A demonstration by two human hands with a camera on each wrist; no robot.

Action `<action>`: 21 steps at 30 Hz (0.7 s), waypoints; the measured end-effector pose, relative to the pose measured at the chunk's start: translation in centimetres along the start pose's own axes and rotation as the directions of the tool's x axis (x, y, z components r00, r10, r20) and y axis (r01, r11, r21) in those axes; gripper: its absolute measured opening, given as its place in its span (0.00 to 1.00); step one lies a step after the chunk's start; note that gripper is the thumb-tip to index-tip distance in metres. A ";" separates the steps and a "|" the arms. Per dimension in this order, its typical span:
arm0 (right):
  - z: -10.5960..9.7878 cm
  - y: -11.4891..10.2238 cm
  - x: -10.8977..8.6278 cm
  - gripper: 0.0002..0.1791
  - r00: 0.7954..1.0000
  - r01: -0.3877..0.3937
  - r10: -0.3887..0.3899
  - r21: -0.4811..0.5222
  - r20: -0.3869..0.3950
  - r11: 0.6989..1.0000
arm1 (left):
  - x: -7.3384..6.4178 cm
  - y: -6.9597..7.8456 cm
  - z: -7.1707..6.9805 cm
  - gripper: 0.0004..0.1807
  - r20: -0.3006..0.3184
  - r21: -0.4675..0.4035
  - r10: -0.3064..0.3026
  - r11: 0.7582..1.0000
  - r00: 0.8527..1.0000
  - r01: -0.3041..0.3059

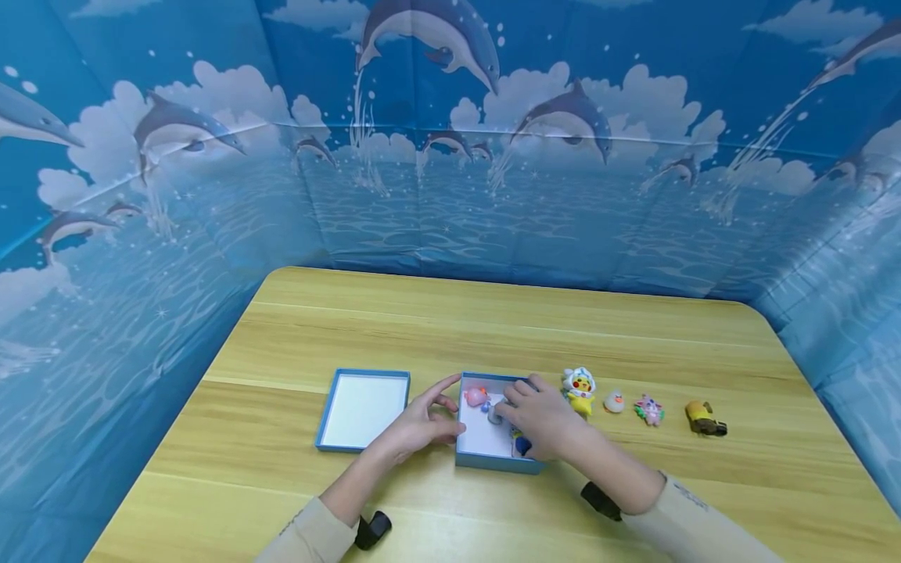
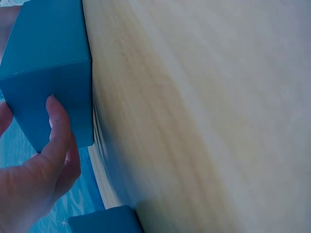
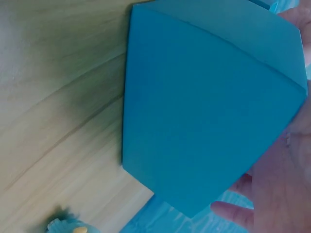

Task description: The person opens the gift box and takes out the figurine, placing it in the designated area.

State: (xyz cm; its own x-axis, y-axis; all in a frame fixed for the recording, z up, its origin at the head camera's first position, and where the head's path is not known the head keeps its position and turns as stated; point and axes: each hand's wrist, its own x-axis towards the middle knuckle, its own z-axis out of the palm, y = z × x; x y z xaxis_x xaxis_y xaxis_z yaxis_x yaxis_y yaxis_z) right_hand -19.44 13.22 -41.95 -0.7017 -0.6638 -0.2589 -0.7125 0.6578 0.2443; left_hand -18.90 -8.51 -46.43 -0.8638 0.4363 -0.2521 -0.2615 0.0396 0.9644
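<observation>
A shallow blue box [image 1: 497, 464] with a white inside stands on the table. My left hand [image 1: 419, 425] is at its left side, thumb and fingertips against the wall; a finger [image 2: 59, 121] lies against the blue outside in the left wrist view. Over the right rim reaches my right hand [image 1: 545, 418], spread, one finger beside a small grey toy [image 1: 495, 414]. A blue toy [image 1: 521, 444] lies partly hidden under that hand. Farther left inside are a pink toy [image 1: 475, 396] and a tiny bluish-purple piece [image 1: 486, 407]. The right hand's fingertips are mostly hidden.
The box lid [image 1: 318, 436] lies white side up to the left. Right of the box stand a yellow figure in a white hood [image 1: 580, 391], a white duck [image 1: 614, 403], a pink-and-green figure [image 1: 649, 410] and a yellow-brown toy [image 1: 704, 418]. A dolphin-print curtain [image 1: 450, 211] borders the wooden table.
</observation>
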 end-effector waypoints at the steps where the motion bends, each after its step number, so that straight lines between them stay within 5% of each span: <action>1: 0.0 -0.1 0.1 0.39 1.000 -0.003 0.003 -0.008 0.012 1.000 | 0.0 0.0 0.0 0.43 0.001 -0.004 -0.001 1.000 1.000 0.001; 21: 0.5 -0.3 0.7 0.33 0.996 -0.023 0.023 -0.002 0.088 1.000 | 0.0 0.0 -0.1 0.43 0.016 0.005 -0.006 1.000 1.000 0.006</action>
State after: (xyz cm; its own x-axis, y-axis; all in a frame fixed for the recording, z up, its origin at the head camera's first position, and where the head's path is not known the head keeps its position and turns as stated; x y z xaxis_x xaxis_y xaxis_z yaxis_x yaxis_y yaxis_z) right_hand -19.73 12.74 -42.68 -0.7145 -0.6145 -0.3346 -0.6961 0.6723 0.2519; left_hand -18.92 -8.66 -46.43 -0.8549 0.4507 -0.2568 -0.2648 0.0465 0.9632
